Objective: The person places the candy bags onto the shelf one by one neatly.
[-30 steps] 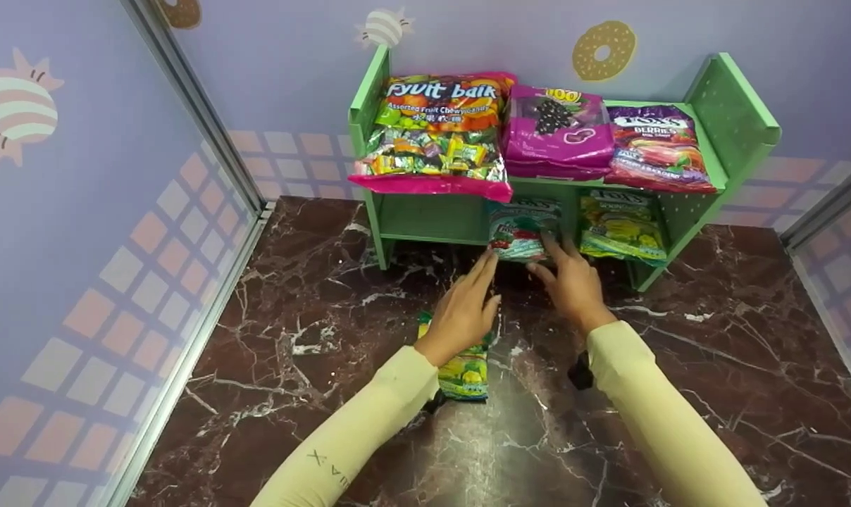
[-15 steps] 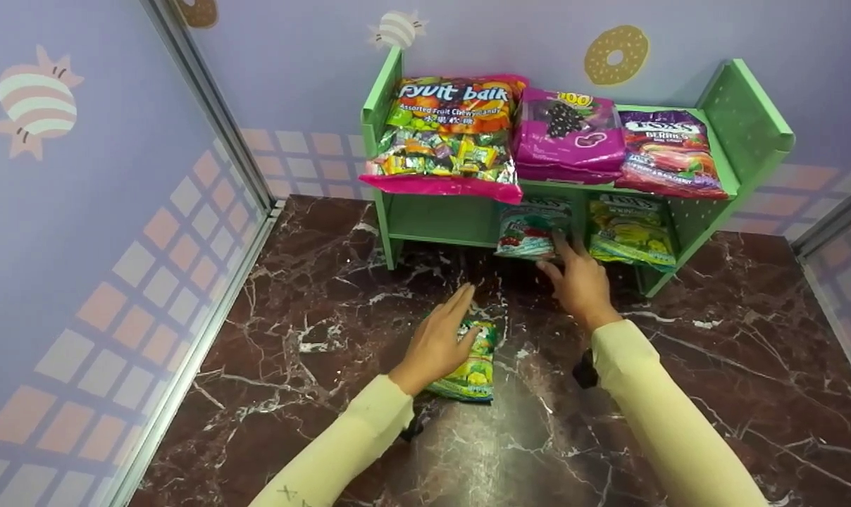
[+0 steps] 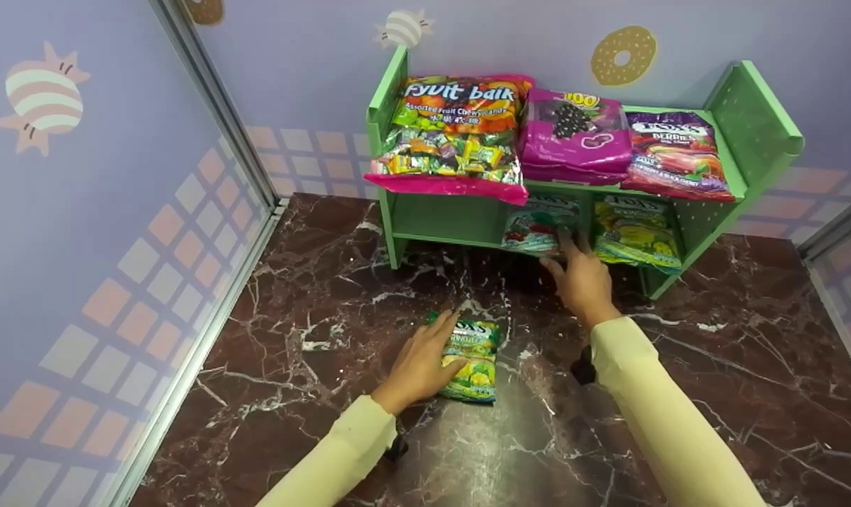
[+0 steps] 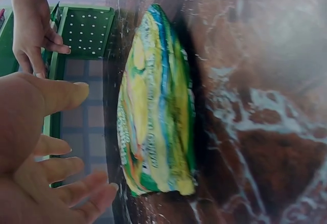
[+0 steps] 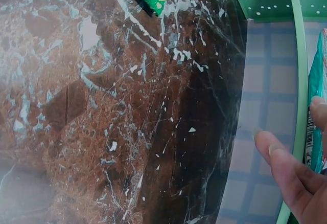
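Note:
On the brown marbled surface lies a yellow-green Fox's candy bag (image 3: 473,362). My left hand (image 3: 420,362) hovers at its left side with fingers extended, overlapping its edge in the head view; a gap shows between them in the left wrist view. A teal Fox's candy bag (image 3: 535,229) sits on the lower shelf of a green rack (image 3: 439,218). My right hand (image 3: 584,282) reaches to that bag's right front, and a fingertip appears to touch it in the right wrist view (image 5: 294,170). Its fingers are mostly straight.
Another yellow Fox's candy bag (image 3: 637,229) lies on the lower shelf at right. Above stand a large Fyvit Baik candy bag (image 3: 457,134), a purple candy pack (image 3: 573,137) and a purple-red Fox's bag (image 3: 679,155). A patterned wall (image 3: 115,232) borders the left.
My left hand has left the teal bag's front and moved down and left to the yellow-green bag on the surface. The right hand stays at the teal bag.

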A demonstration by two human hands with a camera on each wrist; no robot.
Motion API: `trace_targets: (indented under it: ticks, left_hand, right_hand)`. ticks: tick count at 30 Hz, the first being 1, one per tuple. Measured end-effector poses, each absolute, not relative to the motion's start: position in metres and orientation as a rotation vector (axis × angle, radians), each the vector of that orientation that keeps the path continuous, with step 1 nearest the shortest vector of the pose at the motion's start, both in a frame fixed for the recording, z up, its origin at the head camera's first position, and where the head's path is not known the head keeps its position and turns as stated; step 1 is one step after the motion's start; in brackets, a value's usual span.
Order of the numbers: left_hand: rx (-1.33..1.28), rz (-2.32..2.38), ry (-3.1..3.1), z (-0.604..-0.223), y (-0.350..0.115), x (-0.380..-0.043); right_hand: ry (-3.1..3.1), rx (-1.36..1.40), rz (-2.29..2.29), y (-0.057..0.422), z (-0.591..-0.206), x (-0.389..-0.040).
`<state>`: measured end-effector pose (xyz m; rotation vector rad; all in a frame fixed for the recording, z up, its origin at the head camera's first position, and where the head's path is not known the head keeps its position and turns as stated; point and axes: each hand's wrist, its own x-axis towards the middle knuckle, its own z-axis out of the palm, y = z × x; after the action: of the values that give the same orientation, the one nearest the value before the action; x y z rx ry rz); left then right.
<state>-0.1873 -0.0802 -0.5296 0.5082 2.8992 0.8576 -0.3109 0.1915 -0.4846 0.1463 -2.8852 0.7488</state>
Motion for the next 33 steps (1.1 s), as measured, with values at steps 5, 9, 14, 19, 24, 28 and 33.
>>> trace_targets:
  ticks: [5,9,14,19,24,28,33]
  left_hand:
    - [0.462,0.84,2.819,-0.533,-0.087,-0.181]
    - [0.454,0.826,2.776,-0.536,-0.091,-0.176]
    - [0.419,0.852,2.725,-0.539,-0.094,-0.173]
    - [0.371,0.865,2.688,-0.541,-0.097,-0.171]
    - [0.334,0.868,2.646,-0.542,-0.097,-0.171]
    - [0.304,0.869,2.626,-0.542,-0.097,-0.174]
    - [0.302,0.852,2.648,-0.543,-0.097,-0.175]
  right_hand:
    - [-2.878,0.135,0.757,0.191,-0.484,-0.313]
    - [-2.873,0.136,0.762,0.192,-0.483,-0.315]
    - [-2.879,0.152,0.762,0.195,-0.484,-0.317]
    - [-2.876,0.164,0.748,0.198,-0.485,-0.318]
    - [-2.862,0.161,0.804,0.199,-0.485,-0.315]
    - [-2.859,0.155,0.867,0.198,-0.485,-0.313]
    - [-2.809,0.146,0.864,0.199,-0.488,-0.308]
